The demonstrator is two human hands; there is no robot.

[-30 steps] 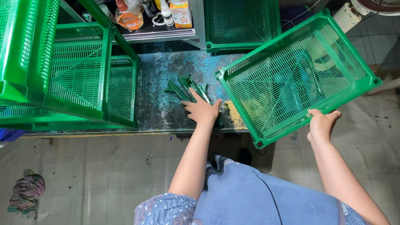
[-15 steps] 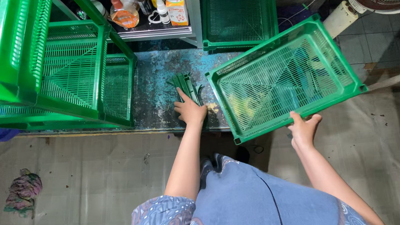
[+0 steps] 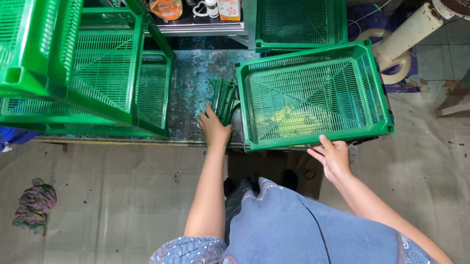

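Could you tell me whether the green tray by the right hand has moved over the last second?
Yes. The green tray has swung from tilted to lying square beside the tray behind it, with the right hand at its near rim.

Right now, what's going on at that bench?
A person stands over a stained worktable. Their right hand is at the near rim of a green mesh crate lying flat on the table. Their left hand rests on a bundle of green plastic strips beside the crate. More green crates are stacked at left.

Left hand (image 3: pixel 214 129) flat, right hand (image 3: pixel 333 156) open (both arms outstretched).
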